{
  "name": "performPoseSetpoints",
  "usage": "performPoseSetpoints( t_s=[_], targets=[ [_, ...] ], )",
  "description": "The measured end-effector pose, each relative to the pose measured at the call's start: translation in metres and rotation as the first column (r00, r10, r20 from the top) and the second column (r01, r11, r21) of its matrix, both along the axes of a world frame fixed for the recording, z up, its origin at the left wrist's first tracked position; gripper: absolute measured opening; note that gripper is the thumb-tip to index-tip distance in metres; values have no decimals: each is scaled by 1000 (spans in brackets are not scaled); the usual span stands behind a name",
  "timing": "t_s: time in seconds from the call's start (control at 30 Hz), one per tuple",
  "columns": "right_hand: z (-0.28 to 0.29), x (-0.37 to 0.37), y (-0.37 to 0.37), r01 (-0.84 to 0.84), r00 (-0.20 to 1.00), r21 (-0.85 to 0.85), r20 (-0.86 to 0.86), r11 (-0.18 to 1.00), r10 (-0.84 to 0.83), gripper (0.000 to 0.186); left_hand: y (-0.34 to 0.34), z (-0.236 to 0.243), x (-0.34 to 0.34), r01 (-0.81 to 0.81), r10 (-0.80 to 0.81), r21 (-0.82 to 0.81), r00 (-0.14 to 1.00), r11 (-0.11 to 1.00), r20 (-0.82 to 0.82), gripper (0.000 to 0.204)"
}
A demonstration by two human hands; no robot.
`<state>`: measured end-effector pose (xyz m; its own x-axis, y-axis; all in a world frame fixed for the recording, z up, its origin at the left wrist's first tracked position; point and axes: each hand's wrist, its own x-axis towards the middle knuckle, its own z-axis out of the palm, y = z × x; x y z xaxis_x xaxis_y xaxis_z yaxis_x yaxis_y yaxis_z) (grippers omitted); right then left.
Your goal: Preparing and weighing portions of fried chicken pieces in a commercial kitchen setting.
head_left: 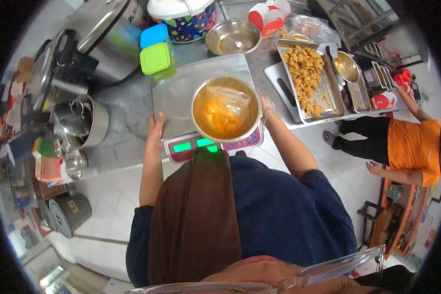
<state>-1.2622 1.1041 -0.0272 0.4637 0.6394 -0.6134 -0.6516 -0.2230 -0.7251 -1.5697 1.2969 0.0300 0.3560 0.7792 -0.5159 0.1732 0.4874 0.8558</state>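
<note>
A steel bowl (210,117) with orange sauce and a clear plastic bag inside sits on the metal platter (174,90) of a digital scale (242,141) with lit green displays. My left hand (156,130) grips the scale's left side, fingertips at the platter's edge. My right hand (267,109), in a clear glove, is at the right side of the scale beside the bowl; its fingers are partly hidden and I cannot make out which it holds.
Pots (95,127), lidded containers (156,60), an empty bowl (232,29) and a tray of fried pieces (323,103) share the steel counter (125,122). A co-worker (411,149) in orange stands at the right. A bin (71,213) is on the floor at left.
</note>
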Motion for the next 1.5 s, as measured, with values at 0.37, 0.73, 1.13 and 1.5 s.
performPoseSetpoints(
  t_s=[0.37,0.73,1.13,1.5],
  targets=[
    [69,28,-6,-292,291,-581,702,759,650,51,-5,6,7,-44,64,-92,972,995,226,95],
    [56,-43,-93,-377,720,-90,597,922,353,68,-140,-20,-44,-652,597,397,756,646,269,28],
    [76,-60,-87,-216,722,-224,618,950,310,62,-201,-97,-61,-319,581,816,813,482,-26,20],
    [36,-56,-89,-62,550,-330,776,942,309,70,-241,-301,-180,699,-420,-83,326,710,-847,25]
  ],
)
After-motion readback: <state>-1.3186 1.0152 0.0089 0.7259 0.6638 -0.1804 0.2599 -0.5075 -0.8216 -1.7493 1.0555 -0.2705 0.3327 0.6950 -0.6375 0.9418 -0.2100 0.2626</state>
